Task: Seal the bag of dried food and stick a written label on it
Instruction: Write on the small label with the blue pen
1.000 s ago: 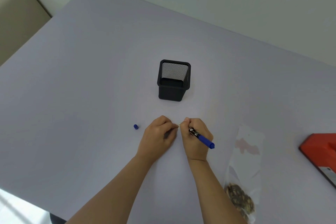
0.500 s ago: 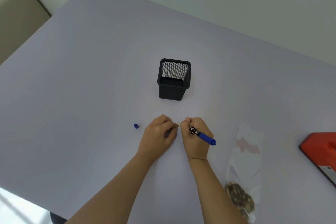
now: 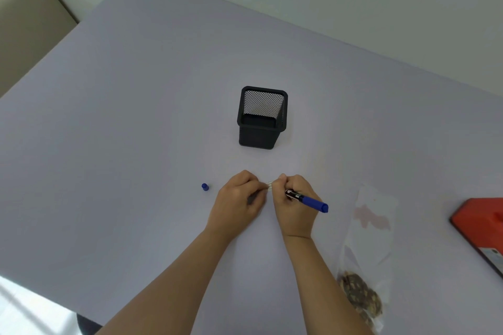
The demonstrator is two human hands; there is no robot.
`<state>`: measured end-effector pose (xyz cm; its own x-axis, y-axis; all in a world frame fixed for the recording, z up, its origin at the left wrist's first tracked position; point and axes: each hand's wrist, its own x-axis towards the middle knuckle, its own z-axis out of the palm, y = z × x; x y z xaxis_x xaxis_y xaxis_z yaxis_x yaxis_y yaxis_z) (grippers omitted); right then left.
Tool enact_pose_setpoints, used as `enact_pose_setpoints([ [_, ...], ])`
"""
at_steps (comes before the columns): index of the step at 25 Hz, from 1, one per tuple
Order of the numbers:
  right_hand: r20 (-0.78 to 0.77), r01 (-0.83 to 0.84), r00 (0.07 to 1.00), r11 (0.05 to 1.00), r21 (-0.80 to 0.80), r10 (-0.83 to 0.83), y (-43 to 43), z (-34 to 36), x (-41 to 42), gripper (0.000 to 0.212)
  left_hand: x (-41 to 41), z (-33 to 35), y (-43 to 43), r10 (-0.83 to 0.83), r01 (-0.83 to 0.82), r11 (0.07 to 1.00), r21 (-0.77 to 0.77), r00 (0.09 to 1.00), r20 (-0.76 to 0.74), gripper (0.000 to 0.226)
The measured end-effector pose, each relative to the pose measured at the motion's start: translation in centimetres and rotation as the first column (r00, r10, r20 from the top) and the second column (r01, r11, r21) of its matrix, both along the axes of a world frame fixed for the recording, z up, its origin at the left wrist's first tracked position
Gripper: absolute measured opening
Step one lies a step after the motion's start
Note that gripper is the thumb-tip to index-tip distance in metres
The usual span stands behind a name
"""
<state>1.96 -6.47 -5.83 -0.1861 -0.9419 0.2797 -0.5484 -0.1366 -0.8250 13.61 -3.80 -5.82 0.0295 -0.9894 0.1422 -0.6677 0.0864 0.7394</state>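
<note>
Where the frame ends below: both bare forearms enter from the bottom edge, cut off above the wrists.
Bag: a clear plastic bag (image 3: 366, 247) lies flat on the table (image 3: 136, 117) just right of the right forearm; dried food (image 3: 359, 294) is heaped in its near end, which runs out of view at the bottom edge; whether its mouth is sealed cannot be told.
Bag print: a faint pinkish patch shows on the far half; no words can be read.
Left hand (image 3: 238, 200): fingers curled, tips pinching a small pale strip, the label (image 3: 269, 185).
Right hand (image 3: 295, 202): curled too, tips meeting the same strip from the other side, with a blue pen (image 3: 307, 200) tucked in the fist and jutting rightward.
Label: mostly hidden between the fingertips; any writing is too small to make out.
Pen barrel: dark section with marks, unreadable.
Cap (image 3: 205, 187): small, blue, upright on the table, left of the left hand and apart from it.
Red object (image 3: 481, 226): at the right edge, cut off; a sticker on it is illegible.
Mesh holder (image 3: 261, 117): black, square, beyond the hands.
</note>
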Motion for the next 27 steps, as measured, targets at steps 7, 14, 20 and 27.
enact_pose_setpoints([
  [7,-0.07,-0.041,0.997,0.999,-0.031,0.039,0.1,0.1,-0.2,0.039,-0.2,0.0,-0.1,0.002,-0.002,1.0,-0.002,1.0,-0.007,0.024],
  [14,0.285,0.077,0.952,0.991,0.113,-0.106,-0.3,1.4,-0.1,0.033,0.3,0.6,-0.2,0.007,-0.007,1.0,0.003,1.0,-0.016,0.02],
  [20,0.546,0.104,0.787,0.934,0.342,-0.287,-0.6,3.6,-2.0,0.025,0.3,-0.2,-0.4,0.046,-0.041,0.996,0.085,0.997,-0.058,0.006],
  [27,0.622,0.07,0.697,0.898,0.434,-0.355,1.4,9.0,-4.3,0.033,0.2,2.0,-1.2,0.053,-0.018,0.964,0.266,0.991,-0.124,0.01],
])
